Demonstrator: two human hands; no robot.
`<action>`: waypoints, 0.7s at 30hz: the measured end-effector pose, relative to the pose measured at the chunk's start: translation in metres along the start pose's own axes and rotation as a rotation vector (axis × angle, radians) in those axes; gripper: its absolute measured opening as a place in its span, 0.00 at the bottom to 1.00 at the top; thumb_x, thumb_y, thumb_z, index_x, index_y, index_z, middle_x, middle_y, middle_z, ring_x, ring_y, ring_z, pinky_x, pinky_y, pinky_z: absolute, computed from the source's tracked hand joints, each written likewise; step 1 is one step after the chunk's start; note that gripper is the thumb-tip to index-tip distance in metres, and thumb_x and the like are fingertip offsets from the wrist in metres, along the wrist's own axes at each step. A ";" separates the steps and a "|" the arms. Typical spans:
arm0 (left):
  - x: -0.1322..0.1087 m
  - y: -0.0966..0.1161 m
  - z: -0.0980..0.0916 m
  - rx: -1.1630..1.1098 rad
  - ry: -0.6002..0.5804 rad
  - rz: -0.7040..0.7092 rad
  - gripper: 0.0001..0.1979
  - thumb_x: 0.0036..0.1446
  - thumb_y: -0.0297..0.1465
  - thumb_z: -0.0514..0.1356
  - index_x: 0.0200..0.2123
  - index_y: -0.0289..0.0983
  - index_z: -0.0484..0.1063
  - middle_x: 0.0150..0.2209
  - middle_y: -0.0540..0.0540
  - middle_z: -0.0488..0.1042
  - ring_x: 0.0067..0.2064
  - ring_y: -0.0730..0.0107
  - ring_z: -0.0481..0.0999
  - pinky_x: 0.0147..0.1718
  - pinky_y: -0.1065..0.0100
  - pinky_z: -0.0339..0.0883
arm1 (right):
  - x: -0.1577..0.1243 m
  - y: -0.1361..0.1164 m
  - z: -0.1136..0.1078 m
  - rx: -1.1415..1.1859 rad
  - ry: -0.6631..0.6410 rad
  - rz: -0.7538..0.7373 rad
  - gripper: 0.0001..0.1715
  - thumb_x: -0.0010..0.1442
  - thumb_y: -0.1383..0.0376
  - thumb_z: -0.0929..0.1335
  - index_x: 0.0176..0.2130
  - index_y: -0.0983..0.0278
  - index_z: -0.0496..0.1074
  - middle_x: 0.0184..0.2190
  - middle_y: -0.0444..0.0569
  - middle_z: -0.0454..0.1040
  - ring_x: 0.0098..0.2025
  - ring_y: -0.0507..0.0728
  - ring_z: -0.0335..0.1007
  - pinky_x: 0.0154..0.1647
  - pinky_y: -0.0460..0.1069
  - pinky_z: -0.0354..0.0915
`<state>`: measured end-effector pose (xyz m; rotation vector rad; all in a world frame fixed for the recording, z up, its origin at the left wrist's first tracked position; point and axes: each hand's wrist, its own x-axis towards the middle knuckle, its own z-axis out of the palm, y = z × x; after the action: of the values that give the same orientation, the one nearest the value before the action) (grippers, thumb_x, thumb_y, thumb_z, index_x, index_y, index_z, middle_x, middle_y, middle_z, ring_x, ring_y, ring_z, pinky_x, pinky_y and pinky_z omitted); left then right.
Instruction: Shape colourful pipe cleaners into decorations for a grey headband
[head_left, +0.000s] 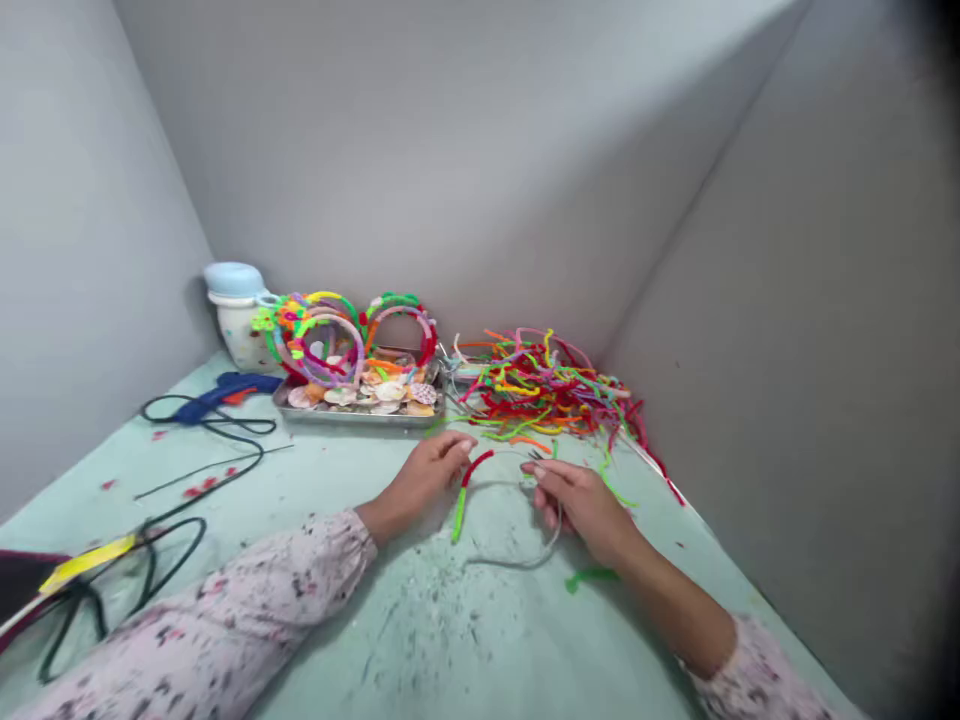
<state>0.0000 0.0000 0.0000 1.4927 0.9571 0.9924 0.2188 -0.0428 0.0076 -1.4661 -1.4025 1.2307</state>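
Observation:
My left hand (435,472) is over the middle of the table, its thumb and fingers pinched at a short red-and-green pipe cleaner (460,512). The red part curves up to the right and the green part hangs down. From the red end a thin strand runs toward my right hand (576,502). My right hand's fingers are closed on a grey wire (525,564), whose loose length loops down and back to the left over the table. Small dark tips show at the right fingertips, too blurred to name. A green pipe cleaner scrap (589,578) lies below the right hand.
Behind is a metal tray (360,422) of seashells with colourful pipe-cleaner hoops (397,310). A heap of pipe cleaners (547,385) lies at back right. A lidded cup (238,315), blue-handled tool (221,393) and dark cord (251,470) are left. Grey walls enclose the table.

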 end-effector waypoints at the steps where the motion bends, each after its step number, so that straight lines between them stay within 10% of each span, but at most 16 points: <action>1: 0.001 0.000 -0.001 -0.013 -0.014 -0.017 0.18 0.57 0.43 0.54 0.37 0.32 0.72 0.21 0.54 0.61 0.23 0.76 0.59 0.23 0.72 0.51 | 0.002 0.001 0.001 0.026 0.006 0.001 0.21 0.58 0.51 0.65 0.36 0.68 0.73 0.19 0.42 0.68 0.15 0.46 0.56 0.15 0.43 0.47; 21: 0.008 -0.006 -0.017 0.024 -0.206 -0.153 0.14 0.54 0.41 0.57 0.31 0.34 0.69 0.21 0.50 0.68 0.21 0.78 0.59 0.21 0.74 0.49 | 0.007 0.020 0.009 0.263 0.033 -0.096 0.21 0.59 0.57 0.66 0.47 0.67 0.69 0.29 0.46 0.73 0.22 0.48 0.66 0.18 0.43 0.57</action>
<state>-0.0138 0.0142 -0.0037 1.4860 0.9215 0.7050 0.2146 -0.0387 -0.0150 -1.2199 -1.2229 1.2712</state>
